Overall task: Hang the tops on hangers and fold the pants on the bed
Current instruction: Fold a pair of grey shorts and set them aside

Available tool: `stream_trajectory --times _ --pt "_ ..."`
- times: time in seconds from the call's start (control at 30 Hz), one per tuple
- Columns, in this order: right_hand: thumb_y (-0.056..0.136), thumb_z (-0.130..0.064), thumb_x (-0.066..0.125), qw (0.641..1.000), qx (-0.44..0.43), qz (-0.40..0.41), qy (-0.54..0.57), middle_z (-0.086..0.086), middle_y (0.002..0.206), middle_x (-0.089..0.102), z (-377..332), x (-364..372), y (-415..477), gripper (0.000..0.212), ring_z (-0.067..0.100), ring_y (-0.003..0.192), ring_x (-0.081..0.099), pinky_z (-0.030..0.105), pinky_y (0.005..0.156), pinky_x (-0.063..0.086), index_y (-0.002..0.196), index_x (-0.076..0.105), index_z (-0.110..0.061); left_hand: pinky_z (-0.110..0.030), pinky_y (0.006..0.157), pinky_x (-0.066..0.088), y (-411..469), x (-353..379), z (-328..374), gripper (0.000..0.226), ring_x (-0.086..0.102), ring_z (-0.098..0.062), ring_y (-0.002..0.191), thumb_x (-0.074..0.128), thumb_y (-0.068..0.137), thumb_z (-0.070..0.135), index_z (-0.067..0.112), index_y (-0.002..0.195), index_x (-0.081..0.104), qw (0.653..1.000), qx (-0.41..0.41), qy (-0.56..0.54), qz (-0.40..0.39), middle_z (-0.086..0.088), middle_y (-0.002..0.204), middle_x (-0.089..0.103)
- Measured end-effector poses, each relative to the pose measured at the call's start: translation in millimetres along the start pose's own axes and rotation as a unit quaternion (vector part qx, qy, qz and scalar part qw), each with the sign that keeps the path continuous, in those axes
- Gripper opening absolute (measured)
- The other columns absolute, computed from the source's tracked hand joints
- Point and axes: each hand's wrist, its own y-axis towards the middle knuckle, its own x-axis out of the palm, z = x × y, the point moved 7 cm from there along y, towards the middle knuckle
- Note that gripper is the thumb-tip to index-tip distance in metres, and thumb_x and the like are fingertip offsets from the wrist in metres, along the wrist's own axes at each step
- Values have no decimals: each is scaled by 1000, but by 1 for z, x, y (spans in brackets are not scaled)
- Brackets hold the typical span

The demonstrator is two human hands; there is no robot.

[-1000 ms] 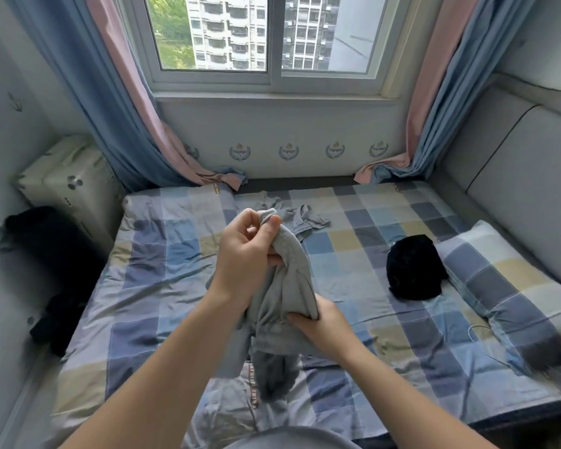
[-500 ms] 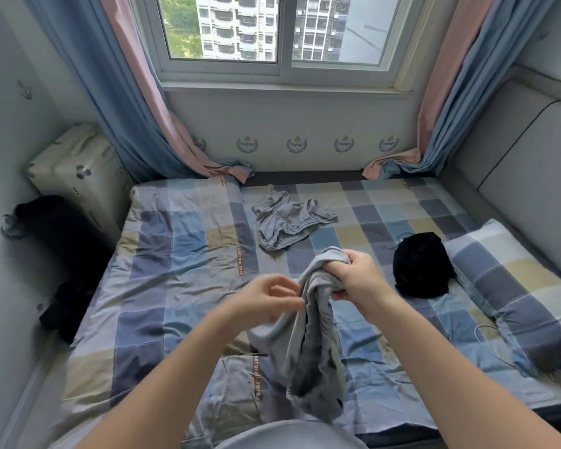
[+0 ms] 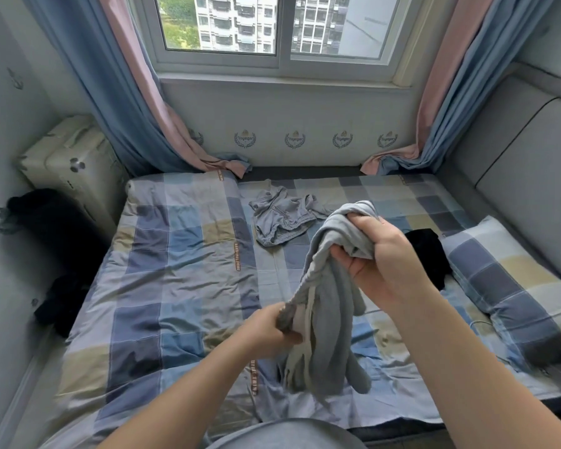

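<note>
Head view — grey pants (image 3: 332, 306) slantwise, lower-left to upper-right

The checked bed (image 3: 175, 286) carries a crumpled grey garment (image 3: 282, 218) and a black garment (image 3: 428, 251) just beside a pillow (image 3: 506, 273).

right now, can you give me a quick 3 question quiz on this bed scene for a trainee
1. True or false: the left hand and the right hand both grip the raised grey garment.
2. What lies right beside the checked pillow? A: a black garment. B: a hanger. C: a shoe.
3. Fill the gap: the crumpled grey garment lies on the bed, between the hands and the ____.

Key: 1 true. 2 A. 3 window.
</note>
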Motion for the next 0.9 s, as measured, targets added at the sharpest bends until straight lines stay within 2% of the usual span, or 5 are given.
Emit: stream_trajectory --times 0.13,0.3,0.5,0.73,0.9 --pt "103 -9 48 997 -30 46 48 9 75 69 -20 -18 2 26 16 66 68 26 58 57 89 68 -3 -41 81 55 -3 -24 -28 15 67 -22 91 66 79 25 39 76 61 989 -79 87 95 9 82 68" --pt "102 -9 49 991 -40 124 27 5 70 67 -14 -65 4 40 10 59 64 21 52 53 72 76 -9 -47 107 28 -16 -79 -37 39 32 -30 133 55 87 13 37 113 69 915 -150 207 312 -3 136 48" --pt "102 -15 55 950 92 284 -92 3 58 62 50 -156 6 18 9 44 56 21 40 47 86 64 -12 -49 110 27 -45 -122 5 51 31 -35 131 53 75 -7 27 107 73 884 -28 91 459 -16 134 50" --pt "98 -15 59 885 282 265 -260 11 77 57 140 -193 -8 8 24 66 56 32 59 49 102 59 -8 -20 107 37 -45 -113 70 48 51 -8 124 46 71 -16 19 91 71 897 233 -11 375 -2 123 60" --pt "96 -32 67 885 235 156 -370 6 134 49 152 -157 20 50 23 112 52 39 86 45 137 44 -17 -37 96 52 -46 -107 84 51 66 -16 106 42 64 -9 21 91 73 910 261 -84 312 0 105 72"
